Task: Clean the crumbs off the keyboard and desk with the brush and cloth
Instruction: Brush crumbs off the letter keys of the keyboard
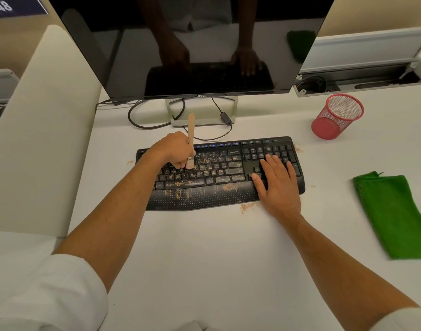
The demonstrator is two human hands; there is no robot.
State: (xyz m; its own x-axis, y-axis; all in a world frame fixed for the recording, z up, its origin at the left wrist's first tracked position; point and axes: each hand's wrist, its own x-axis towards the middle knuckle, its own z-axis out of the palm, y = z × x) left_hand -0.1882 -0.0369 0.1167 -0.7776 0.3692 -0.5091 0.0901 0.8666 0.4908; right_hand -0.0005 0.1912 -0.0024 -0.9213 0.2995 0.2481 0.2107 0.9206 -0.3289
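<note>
A black keyboard [228, 163] lies on the white desk [216, 247], with tan crumbs [214, 167] scattered over its keys and wrist rest. My left hand [174, 149] grips a small wooden-handled brush [191, 139], handle upright, bristles down on the keys left of centre. My right hand [277, 185] rests flat with spread fingers on the keyboard's right end, over the number pad. A small crumb pile [247, 207] sits on the desk at the keyboard's front edge. A folded green cloth [393, 216] lies on the desk to the right, untouched.
A dark monitor [192, 44] on a silver stand [202, 113] stands behind the keyboard, with black cables [145, 123] looping around its base. A red mesh pen cup [338, 115] stands at the back right. A white partition [44, 127] bounds the desk's left side.
</note>
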